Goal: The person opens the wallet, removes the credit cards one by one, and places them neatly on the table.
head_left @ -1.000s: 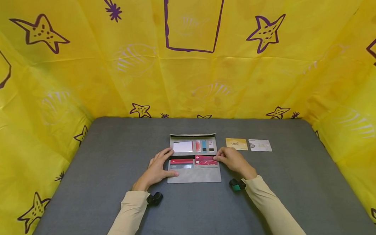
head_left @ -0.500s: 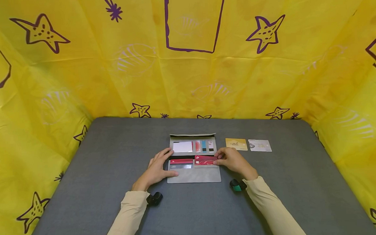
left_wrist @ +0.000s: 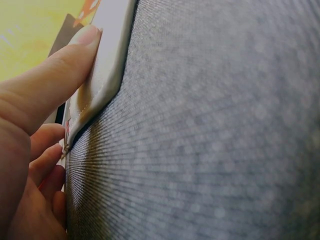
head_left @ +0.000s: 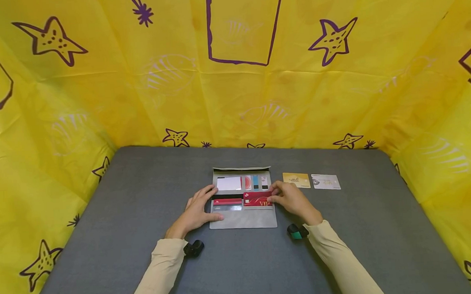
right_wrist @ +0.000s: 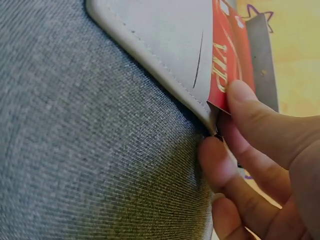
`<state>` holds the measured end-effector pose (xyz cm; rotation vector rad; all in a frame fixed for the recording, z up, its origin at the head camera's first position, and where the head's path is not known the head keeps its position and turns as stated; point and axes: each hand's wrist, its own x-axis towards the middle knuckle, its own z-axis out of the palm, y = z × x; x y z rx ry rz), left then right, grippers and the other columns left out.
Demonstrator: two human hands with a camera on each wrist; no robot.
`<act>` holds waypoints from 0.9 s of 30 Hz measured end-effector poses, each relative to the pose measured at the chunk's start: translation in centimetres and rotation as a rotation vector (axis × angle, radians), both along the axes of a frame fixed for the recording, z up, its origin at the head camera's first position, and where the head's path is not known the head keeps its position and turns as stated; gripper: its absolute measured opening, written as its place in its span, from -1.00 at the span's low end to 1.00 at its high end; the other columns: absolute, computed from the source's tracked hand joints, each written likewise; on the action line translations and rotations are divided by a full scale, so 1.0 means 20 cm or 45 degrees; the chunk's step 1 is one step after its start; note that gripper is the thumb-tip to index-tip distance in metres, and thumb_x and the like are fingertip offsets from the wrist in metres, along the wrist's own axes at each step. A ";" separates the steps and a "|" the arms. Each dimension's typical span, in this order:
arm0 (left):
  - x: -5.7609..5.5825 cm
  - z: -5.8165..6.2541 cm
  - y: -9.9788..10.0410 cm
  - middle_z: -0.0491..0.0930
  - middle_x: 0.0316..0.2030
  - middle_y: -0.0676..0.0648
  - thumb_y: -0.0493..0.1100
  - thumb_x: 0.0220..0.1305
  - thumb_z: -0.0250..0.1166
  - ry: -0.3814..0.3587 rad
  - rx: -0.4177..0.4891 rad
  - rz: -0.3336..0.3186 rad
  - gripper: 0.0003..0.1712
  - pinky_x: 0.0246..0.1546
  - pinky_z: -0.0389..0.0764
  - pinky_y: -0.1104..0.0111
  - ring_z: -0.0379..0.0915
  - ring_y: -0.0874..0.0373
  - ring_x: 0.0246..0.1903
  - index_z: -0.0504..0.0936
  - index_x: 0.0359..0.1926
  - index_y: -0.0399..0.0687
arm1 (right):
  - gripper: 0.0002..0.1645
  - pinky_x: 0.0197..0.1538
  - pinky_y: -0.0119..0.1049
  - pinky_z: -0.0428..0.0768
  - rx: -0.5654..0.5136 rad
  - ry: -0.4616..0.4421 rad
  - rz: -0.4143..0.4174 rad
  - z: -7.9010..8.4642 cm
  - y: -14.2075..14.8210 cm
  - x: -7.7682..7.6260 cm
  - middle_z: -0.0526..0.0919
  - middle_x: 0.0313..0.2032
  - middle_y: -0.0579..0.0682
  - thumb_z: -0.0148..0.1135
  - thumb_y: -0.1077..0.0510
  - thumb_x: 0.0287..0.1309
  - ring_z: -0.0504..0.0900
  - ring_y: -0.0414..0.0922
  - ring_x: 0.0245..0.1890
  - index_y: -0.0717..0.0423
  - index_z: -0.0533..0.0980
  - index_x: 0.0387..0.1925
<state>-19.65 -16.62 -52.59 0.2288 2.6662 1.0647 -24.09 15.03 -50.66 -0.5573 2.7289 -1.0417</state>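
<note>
A grey wallet (head_left: pixel 243 220) lies unfolded, with cards in its slots. At its right slot my right hand (head_left: pixel 296 202) pinches a red VIP card (head_left: pixel 256 198) by its right end. The right wrist view shows the thumb on the front of the card (right_wrist: pixel 220 55); its lower part sits inside the slot. Against the wallet's left side rests my left hand (head_left: pixel 192 212), fingers spread, its straight thumb (left_wrist: pixel 70 65) pressing on the lower panel. Other left fingers lie at the wallet's edge, partly hidden.
A gold card (head_left: pixel 296 180) and a silver-white card (head_left: pixel 326 181) lie right of the wallet. A white card (head_left: pixel 229 183) fills the upper left window. The grey tabletop (head_left: pixel 149 178) meets a yellow patterned cloth (head_left: pixel 233 102) at the back and sides.
The red card has slid slightly up out of its slot, showing the VIP lettering. My right thumb has shifted on it. My left hand and the wallet look unmoved.
</note>
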 end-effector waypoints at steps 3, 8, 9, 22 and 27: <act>0.00 0.00 0.00 0.05 0.54 -0.11 0.13 0.02 0.52 0.000 -0.003 0.000 0.09 0.42 -0.04 -0.22 -0.12 -0.17 0.52 0.22 0.50 -0.05 | -0.77 -0.21 -0.29 0.53 -0.024 0.041 -0.020 0.00 0.00 0.00 0.73 -0.37 0.02 0.42 0.18 0.12 0.59 -0.18 -0.39 0.18 0.60 -0.21; 0.00 -0.01 0.00 0.05 0.54 -0.11 0.12 0.03 0.53 0.010 0.006 0.000 0.09 0.41 -0.04 -0.22 -0.13 -0.17 0.52 0.22 0.50 -0.05 | -0.75 -0.26 -0.35 0.53 -0.059 0.102 -0.009 0.01 0.00 -0.01 0.75 -0.37 0.02 0.42 0.19 0.11 0.60 -0.20 -0.42 0.21 0.60 -0.18; 0.00 -0.01 0.00 0.05 0.54 -0.11 0.12 0.03 0.53 0.010 0.006 0.000 0.09 0.41 -0.04 -0.22 -0.13 -0.17 0.53 0.22 0.50 -0.05 | -0.75 -0.25 -0.34 0.54 -0.059 0.112 -0.004 0.01 0.00 -0.01 0.75 -0.37 0.02 0.42 0.19 0.11 0.61 -0.20 -0.42 0.21 0.61 -0.18; 0.00 -0.01 -0.01 0.05 0.54 -0.11 0.13 0.02 0.52 0.007 0.003 -0.001 0.09 0.42 -0.05 -0.22 -0.13 -0.17 0.52 0.21 0.50 -0.05 | -0.75 -0.16 -0.27 0.63 -0.146 0.110 0.025 0.03 0.02 0.01 0.76 -0.34 0.10 0.37 0.28 0.14 0.72 -0.12 -0.43 0.24 0.61 -0.11; 0.00 -0.01 0.00 0.05 0.54 -0.11 0.13 0.03 0.52 0.016 0.005 -0.005 0.09 0.41 -0.03 -0.21 -0.13 -0.17 0.52 0.21 0.50 -0.06 | -0.73 -0.35 -0.34 0.70 -0.214 0.035 -0.004 0.04 0.04 0.01 0.73 -0.32 0.18 0.35 0.32 0.14 0.71 -0.11 -0.45 0.29 0.60 -0.09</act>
